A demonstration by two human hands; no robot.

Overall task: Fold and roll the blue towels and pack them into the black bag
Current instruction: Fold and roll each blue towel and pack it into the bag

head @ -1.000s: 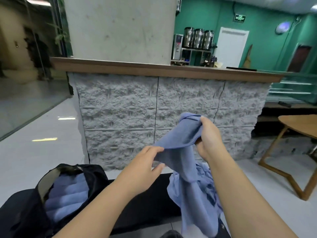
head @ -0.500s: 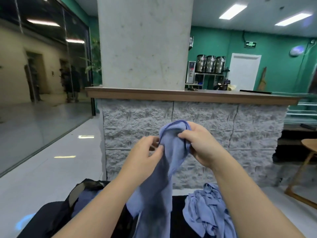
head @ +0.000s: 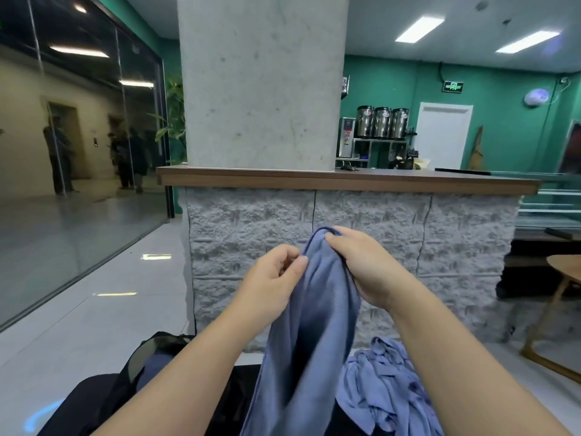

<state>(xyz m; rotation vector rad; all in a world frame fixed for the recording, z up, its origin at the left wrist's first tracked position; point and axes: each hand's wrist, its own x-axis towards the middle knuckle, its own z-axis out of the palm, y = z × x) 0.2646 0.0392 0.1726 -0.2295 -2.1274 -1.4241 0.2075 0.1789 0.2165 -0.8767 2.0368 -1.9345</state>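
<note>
Two hands share one blue towel (head: 314, 316) in front of me, held up at chest height so it hangs in a long loose drape toward my lap; nearest the camera, my forearms frame it on either side. My left hand (head: 270, 281) has thumb and curled fingers pinching the hem on the towel's left side; my right hand (head: 364, 265) has its fingers curled over the top corner and clamped on the cloth. Below and to the right, a crumpled heap of blue towels (head: 386, 391) lies waiting on the dark surface; below left, the black bag (head: 138, 369) sits with its mouth open, something blue showing inside, though my arm hides most of it.

As I judge it, the step in hand is finding the corners and spreading this towel before folding; to do that well I would slide the left pinch along the hem until it meets a corner, keep the right grip firm, then draw the hands apart so the top edge runs taut and level; a slack edge gives a crooked fold and a lumpy roll.

Farther off stands the stone-faced counter (head: 345, 180) with its concrete pillar (head: 261, 83); a wooden table (head: 566, 269) sits at right.
</note>
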